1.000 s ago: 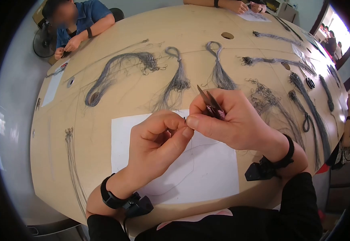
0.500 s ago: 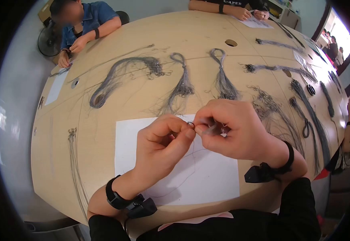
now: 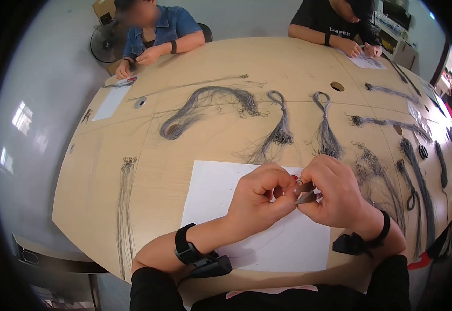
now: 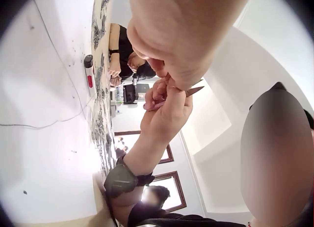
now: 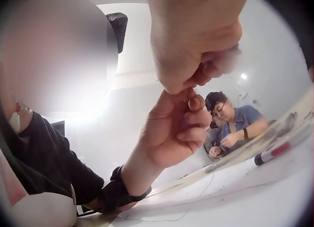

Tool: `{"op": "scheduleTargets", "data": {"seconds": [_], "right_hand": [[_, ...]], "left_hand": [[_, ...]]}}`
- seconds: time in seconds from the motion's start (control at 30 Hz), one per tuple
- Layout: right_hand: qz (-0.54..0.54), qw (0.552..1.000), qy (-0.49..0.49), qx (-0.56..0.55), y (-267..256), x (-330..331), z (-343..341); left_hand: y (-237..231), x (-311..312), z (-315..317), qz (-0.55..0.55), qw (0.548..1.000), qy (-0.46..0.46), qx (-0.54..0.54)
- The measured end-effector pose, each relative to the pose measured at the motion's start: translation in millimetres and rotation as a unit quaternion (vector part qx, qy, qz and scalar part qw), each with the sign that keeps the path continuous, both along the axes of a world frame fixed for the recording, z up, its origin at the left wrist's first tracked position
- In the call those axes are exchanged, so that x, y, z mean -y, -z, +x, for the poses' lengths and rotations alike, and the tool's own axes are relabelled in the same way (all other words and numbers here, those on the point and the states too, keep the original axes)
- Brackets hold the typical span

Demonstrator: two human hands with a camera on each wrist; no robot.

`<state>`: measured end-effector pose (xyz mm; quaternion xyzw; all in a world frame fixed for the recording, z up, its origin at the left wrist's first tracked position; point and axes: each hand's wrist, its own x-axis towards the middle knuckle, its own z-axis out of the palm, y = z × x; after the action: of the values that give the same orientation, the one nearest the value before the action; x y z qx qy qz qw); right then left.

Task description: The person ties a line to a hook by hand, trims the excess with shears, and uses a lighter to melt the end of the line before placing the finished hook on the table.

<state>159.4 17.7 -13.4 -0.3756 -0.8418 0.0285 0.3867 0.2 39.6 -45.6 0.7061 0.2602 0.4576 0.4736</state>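
My left hand (image 3: 262, 199) pinches a tiny fishing hook between thumb and forefinger, mostly covered by the fingertips. A thin fishing line (image 5: 210, 178) hangs from these fingers and trails in a curve over a white sheet (image 3: 309, 254). In my right hand (image 3: 335, 192) is a small pair of scissors (image 3: 306, 197) with pointed metal blades, which point toward the left fingertips in the head view. Its pinkish handle (image 4: 154, 106) sits inside the right fingers in the left wrist view. Both hands meet fingertip to fingertip above the sheet.
A marker (image 5: 274, 153) lies on the sheet behind the hands. Beyond it are looped bundles of hooked line (image 3: 280, 124), a long curved bundle (image 3: 200, 98) and more bundles (image 3: 418, 181) at right. Several strands (image 3: 126, 202) lie left. Two people (image 3: 166, 31) work across the table.
The head view has swung, so the table sits lower and further right. The scissors, pointing away from me a second ago, have turned so that their blades point at my left fingertips.
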Motion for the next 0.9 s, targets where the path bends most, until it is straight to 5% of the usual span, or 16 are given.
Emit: {"op": "scheduleTargets", "data": {"seconds": [0.43, 0.9], "right_hand": [[0.018, 0.998, 0.032, -0.06, 11.4, -1.2, -2.4], [-0.131, 0.977, 0.009, -0.165, 2.2, 5.2, 1.6]], "left_hand": [[1.4, -4.7, 1.9, 0.033, 0.999, -0.017, 0.012], [-1.9, 2.2, 4.1, 0.008, 0.998, 0.003, 0.06]]}}
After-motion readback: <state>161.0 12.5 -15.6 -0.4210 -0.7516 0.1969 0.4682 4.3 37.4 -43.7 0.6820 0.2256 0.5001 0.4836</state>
